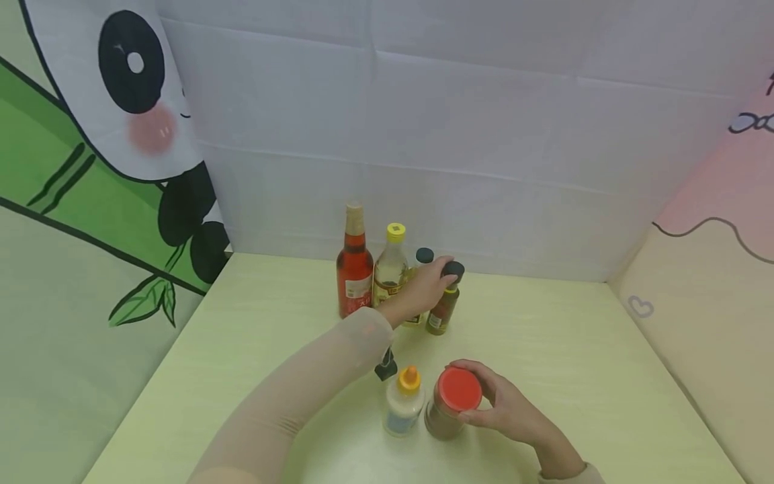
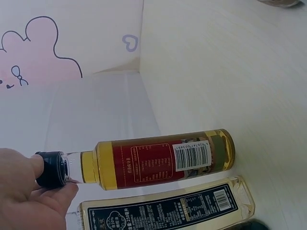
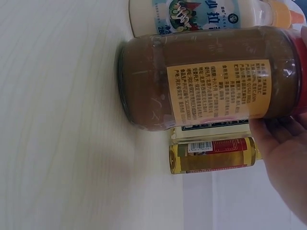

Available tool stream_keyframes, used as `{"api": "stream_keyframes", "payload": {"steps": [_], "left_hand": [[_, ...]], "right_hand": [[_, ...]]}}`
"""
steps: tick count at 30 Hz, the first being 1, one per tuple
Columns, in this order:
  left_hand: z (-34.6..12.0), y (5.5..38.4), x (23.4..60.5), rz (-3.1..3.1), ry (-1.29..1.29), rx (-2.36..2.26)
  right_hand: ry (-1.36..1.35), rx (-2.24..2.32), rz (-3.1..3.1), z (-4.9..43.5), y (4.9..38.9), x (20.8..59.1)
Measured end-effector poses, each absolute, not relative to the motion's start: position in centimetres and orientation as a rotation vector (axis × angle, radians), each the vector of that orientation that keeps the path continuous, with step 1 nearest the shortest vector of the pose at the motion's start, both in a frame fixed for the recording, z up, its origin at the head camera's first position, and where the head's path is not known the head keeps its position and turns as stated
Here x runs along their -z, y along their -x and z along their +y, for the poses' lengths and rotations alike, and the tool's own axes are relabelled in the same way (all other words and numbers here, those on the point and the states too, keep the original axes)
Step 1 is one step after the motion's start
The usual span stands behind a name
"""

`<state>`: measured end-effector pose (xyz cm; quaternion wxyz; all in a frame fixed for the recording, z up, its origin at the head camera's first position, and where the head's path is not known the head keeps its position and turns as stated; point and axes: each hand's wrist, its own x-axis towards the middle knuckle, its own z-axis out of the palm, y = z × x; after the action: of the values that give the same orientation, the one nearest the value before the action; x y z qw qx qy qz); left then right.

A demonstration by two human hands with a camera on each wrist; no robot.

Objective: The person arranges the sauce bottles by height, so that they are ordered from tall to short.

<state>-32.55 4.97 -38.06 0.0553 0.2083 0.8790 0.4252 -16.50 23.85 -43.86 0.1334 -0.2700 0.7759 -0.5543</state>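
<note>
At the right end of a back row, my left hand (image 1: 421,290) holds a small oil bottle (image 1: 443,314) by its black cap (image 2: 51,170). The bottle has golden contents and a red label, and it stands upright on the table. Nearer the front, my right hand (image 1: 512,410) grips a glass jar of brown paste (image 3: 211,76) near its red lid (image 1: 460,388), thumb and fingers on opposite sides. Just left of the jar stands a squeeze bottle of pale dressing (image 1: 402,411) with an orange-yellow nozzle cap. The jar's base appears to rest on the table.
Left of the held oil bottle stand a dark-capped bottle (image 1: 424,256), a yellow-capped bottle (image 1: 392,265) and a tall red bottle (image 1: 355,272). A small dark object (image 1: 385,368) is partly seen beside my left sleeve. A white cloth wall (image 1: 484,168) rises behind the table (image 1: 544,336).
</note>
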Motion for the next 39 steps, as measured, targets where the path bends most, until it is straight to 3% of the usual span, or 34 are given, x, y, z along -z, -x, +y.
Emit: {"api": "stream_keyframes", "payload": {"steps": [39], "left_hand": [[0.8, 29.8, 37.3, 2.55, -0.88, -1.468]], "right_hand": [[0.801, 1.576, 2.31, 23.5, 16.6, 44.0]]}}
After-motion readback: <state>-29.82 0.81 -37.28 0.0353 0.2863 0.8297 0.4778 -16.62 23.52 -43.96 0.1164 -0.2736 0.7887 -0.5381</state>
